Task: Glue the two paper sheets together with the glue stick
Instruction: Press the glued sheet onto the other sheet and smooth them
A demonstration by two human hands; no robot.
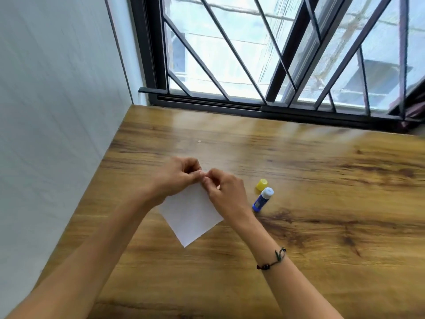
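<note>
Broadly, the wooden surface runs up to a barred window at twelve o'clock. White paper lies at its centre, its far corner pinched by both the left hand and right hand. At three o'clock of the paper lies the uncapped blue glue stick, its yellow cap just beyond.

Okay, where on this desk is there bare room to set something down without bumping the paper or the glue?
Bare wood runs between the hands and the window, and widely right of the glue stick and yellow cap. It is crowded mid-desk: the left hand and right hand meet at the far corner of the paper, glue close by.
</note>
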